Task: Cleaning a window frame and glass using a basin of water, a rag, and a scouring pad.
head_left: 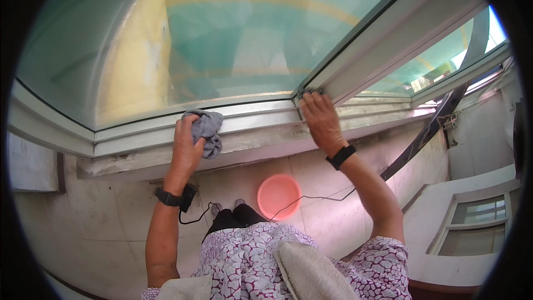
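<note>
My left hand [185, 150] grips a crumpled grey cloth [209, 127] against the lower rail of a light metal window frame [254, 117]. The large greenish glass pane [250, 41] rises beyond it. My right hand [321, 120] is at the corner where the lower rail meets the upright frame member [387, 35]. Beneath its fingertips shows a small dark grey pad [311, 91], mostly covered; whether it is a scourer or a cloth I cannot tell. Below the rail runs a stained window ledge [145, 159].
A pink plastic basin [279, 198] stands on the tiled floor [108, 216] near my feet. Thin black cables [320, 197] lead from my wrist bands. A dark curved rail [429, 137] rises at right. Another window [479, 225] is set in the wall at lower right.
</note>
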`<action>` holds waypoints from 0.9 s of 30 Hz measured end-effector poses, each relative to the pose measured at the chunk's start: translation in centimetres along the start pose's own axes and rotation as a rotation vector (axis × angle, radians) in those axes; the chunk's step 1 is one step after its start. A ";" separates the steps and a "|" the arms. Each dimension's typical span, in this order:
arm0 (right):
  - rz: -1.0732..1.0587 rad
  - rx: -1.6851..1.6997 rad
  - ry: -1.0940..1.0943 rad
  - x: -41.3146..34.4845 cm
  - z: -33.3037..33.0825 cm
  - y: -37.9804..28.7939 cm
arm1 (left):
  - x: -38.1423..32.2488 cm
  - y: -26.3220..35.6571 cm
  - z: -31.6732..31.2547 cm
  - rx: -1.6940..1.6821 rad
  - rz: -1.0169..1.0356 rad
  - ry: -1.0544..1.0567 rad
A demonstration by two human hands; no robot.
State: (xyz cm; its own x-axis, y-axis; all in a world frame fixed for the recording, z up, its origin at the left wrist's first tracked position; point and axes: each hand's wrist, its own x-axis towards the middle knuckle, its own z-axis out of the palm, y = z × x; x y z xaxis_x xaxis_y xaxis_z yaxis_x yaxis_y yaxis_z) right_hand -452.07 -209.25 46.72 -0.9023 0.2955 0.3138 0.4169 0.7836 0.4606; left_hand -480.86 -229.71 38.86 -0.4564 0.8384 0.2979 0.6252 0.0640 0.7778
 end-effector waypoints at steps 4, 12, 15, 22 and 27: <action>0.030 -0.034 -0.122 -0.6 2.5 -3.5 | -0.1 0.4 0.0 -0.046 -0.027 0.005; 0.029 -0.007 -0.018 1.6 -3.5 1.0 | -0.2 -0.1 -0.2 -0.050 0.000 0.012; 0.082 -0.034 0.132 3.6 -7.6 3.0 | -0.2 -0.1 -0.3 -0.038 0.018 0.025; 0.090 -0.126 0.137 4.0 -5.5 2.2 | 0.0 0.0 0.1 -0.040 0.025 0.031; 0.005 -0.152 0.034 3.4 -0.8 -0.5 | -0.3 -0.3 -0.2 -0.052 -0.001 0.041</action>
State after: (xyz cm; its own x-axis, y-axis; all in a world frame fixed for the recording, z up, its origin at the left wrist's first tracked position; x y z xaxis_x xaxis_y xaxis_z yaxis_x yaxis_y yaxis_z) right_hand -455.29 -209.10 48.22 -0.8971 0.2782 0.3431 0.4352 0.6898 0.5786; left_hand -481.00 -230.10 38.66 -0.4832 0.8153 0.3190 0.5916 0.0354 0.8055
